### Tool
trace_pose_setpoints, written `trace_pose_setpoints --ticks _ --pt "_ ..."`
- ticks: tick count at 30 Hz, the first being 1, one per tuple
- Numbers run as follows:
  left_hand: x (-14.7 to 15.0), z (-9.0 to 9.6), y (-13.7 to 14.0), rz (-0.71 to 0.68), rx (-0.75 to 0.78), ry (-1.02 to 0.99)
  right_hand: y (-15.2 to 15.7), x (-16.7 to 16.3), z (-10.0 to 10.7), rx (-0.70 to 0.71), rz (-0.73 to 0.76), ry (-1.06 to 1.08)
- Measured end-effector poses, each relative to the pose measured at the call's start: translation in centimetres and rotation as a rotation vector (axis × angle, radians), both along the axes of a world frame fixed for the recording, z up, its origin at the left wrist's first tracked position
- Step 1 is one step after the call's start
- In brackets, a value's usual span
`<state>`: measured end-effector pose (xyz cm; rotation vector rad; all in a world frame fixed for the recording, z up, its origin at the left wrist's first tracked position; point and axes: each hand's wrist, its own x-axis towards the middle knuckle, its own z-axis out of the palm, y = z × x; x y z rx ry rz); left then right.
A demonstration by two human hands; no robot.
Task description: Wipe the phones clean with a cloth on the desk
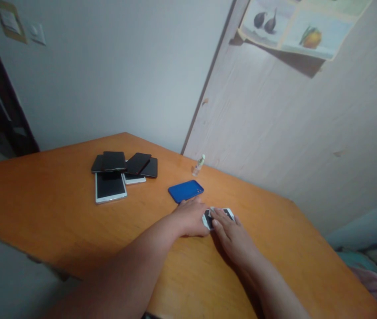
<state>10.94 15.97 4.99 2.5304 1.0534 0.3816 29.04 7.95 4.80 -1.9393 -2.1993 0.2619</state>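
Observation:
A white-framed smartphone (230, 213) lies screen up on the wooden table, partly covered by both hands. My left hand (191, 218) is at its left end, fingers closed on the edge and mostly hidden. Over the dark screen, my right hand (231, 235) presses its fingers down on a small white piece, like tissue or cloth (211, 212). Just beyond my left hand lies a blue phone case (186, 191). A small clear bottle with a pale green top (199, 165) stands behind the case.
To the left sits a group of dark phones or tablets (113, 161), overlapping a white-framed tablet (110, 187) and another white device (134, 179). The orange-brown table (59, 199) meets the wall at the back. Fabric (374, 270) lies beyond its right edge.

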Motion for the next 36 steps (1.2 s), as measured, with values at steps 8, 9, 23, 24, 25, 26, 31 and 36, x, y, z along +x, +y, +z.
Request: trace_pose_setpoints --ticks 8,9,23,24,25,26,31,36 --pt "0.1 -0.2 0.1 0.007 -0.010 0.002 -0.1 -1.0 0.0 0.005 0.095 0.044" --pt "0.1 -0.2 0.1 0.009 -0.016 0.000 -0.1 -1.1 0.0 0.006 0.113 0.053" --pt "0.2 -0.6 0.3 0.021 -0.068 -0.036 0.6 -1.2 0.0 -0.002 0.148 0.076" --pt "0.2 -0.6 0.3 0.025 -0.068 -0.037 0.7 -1.0 0.0 0.002 0.130 0.069" --pt "0.2 -0.6 0.3 0.029 -0.063 -0.041 0.8 -0.7 0.0 0.010 0.093 0.057" --pt "0.2 -0.6 0.3 0.034 -0.057 -0.045 1.0 -0.4 0.0 0.019 0.041 0.044" --pt "0.2 -0.3 0.1 0.025 -0.073 -0.017 1.1 -0.2 -0.3 0.024 -0.020 0.027" --pt "0.0 0.0 -0.1 0.023 -0.088 -0.014 0.9 -1.1 -0.1 0.002 0.097 0.062"
